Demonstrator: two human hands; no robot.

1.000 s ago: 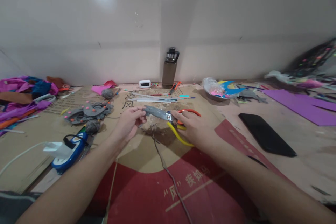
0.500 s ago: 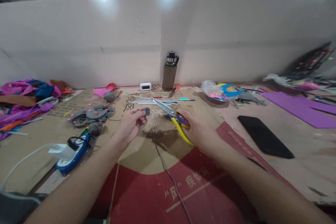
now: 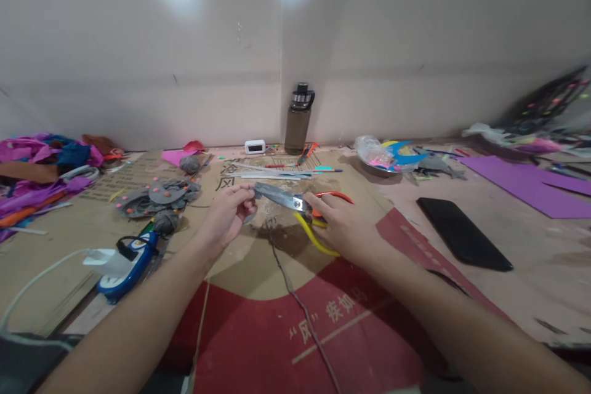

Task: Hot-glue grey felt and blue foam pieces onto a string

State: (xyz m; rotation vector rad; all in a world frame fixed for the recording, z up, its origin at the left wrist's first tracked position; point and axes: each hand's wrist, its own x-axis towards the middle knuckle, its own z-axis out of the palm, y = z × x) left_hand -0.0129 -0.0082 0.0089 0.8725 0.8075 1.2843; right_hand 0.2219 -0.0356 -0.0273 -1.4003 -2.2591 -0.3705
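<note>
My right hand [image 3: 344,228] grips scissors [image 3: 295,202] with one yellow and one orange handle; the blades point left towards my left hand. My left hand [image 3: 228,215] pinches a small grey piece [image 3: 253,194] right at the blade tips. Below the hands a thin dark strand [image 3: 289,286] trails towards me over the printed cardboard sheet [image 3: 258,320] that covers the table.
A blue glue gun [image 3: 127,258] with a white cable lies at the left, grey felt pieces and yarn balls [image 3: 161,197] behind it. A black phone [image 3: 462,241] lies at the right, purple sheets [image 3: 530,188] beyond. A bottle [image 3: 298,118], a small clock [image 3: 255,146] and a bowl [image 3: 381,160] stand along the back wall.
The scissors swung away to the upper right half a second ago and have come back to the grey piece in my left hand.
</note>
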